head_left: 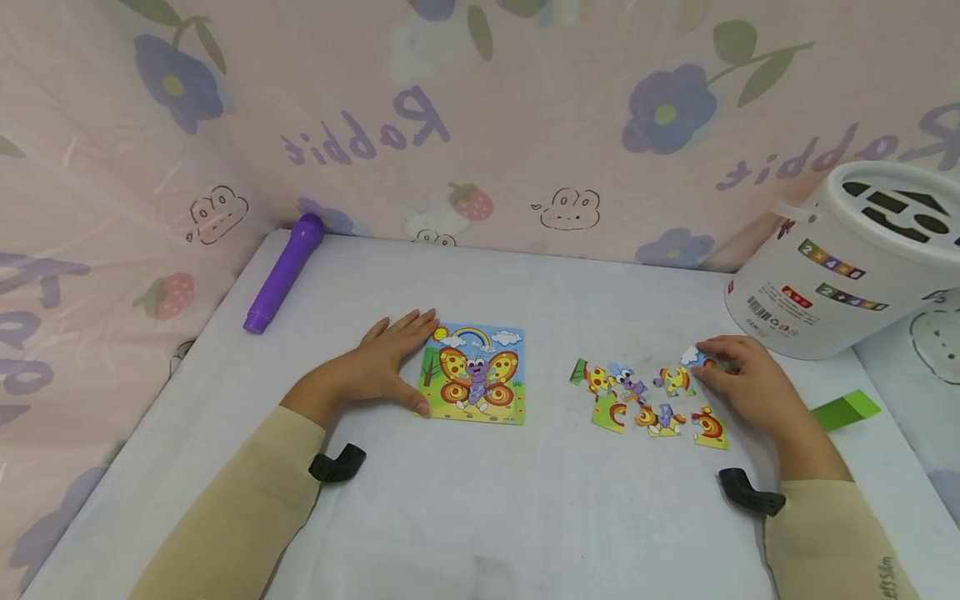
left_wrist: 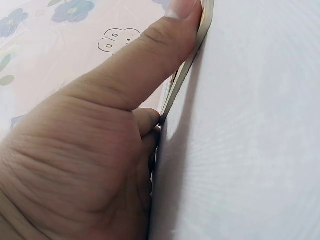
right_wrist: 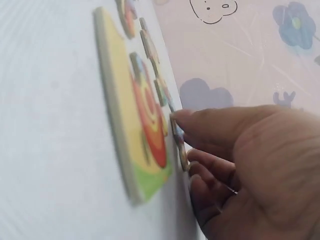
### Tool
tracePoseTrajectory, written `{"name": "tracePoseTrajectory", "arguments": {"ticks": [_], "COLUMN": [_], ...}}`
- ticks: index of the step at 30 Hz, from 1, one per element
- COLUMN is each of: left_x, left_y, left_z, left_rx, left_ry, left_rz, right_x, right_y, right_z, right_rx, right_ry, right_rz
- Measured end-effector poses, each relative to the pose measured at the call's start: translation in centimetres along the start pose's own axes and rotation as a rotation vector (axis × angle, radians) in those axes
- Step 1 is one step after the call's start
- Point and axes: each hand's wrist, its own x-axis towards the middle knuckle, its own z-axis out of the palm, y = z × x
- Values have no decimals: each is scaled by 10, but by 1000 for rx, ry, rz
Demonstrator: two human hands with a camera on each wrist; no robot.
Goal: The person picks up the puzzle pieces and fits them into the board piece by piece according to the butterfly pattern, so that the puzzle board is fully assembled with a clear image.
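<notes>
Over on the person's left, the left hand (head_left: pixel 372 367) lies with its fingers stretched out and spread, fingertips at the upper left corner of the butterfly picture board (head_left: pixel 477 383) and thumb at the lower left corner, the board flat on the white table (head_left: pixel 570 517). Now across to the right hand (head_left: pixel 750 392), and there's the grip: thumb and fingertips pinch the cloud piece (head_left: pixel 690 357), at the far right of a scatter of loose puzzle pieces! Just below it sits a yellow-spotted piece (head_left: pixel 677 382); nearer the person comes a red-swirl corner piece (head_left: pixel 710 428), while a purple-faced piece (head_left: pixel 628 383) lies farther left, between board and hand. Beside the right wrist there's a green strip (head_left: pixel 847 410), and behind it stands a big white bucket (head_left: pixel 765 287) (shape-cut holes in its lid, no less). Away at the far left edge rests a purple stick (head_left: pixel 283 275), well apart from both hands.
</notes>
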Motion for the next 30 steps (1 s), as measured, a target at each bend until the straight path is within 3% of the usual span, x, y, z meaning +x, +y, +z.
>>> {"name": "tracePoseTrajectory", "arguments": {"ticks": [5,14,19,23,30], "left_x": [0,0,1,2,2], "left_y": [-1,0,0,-1,-3], "left_z": [1,1,2,2,2], "left_rx": [15,7,14,15,20], "left_ry": [-6,-7,-10,-11,-4], "left_rz": [-6,-12,-14,-12,-5], "right_x": [-1,-1,-5,-7,-9], "right_y": [-4,-8,-16,-27,-53], "right_z": [3,1,2,5,15], "right_rx": [-12,12,23,81,235], "right_ry": [17,9,49,79,62], "right_rz": [-16,51,20,-13,-73]}}
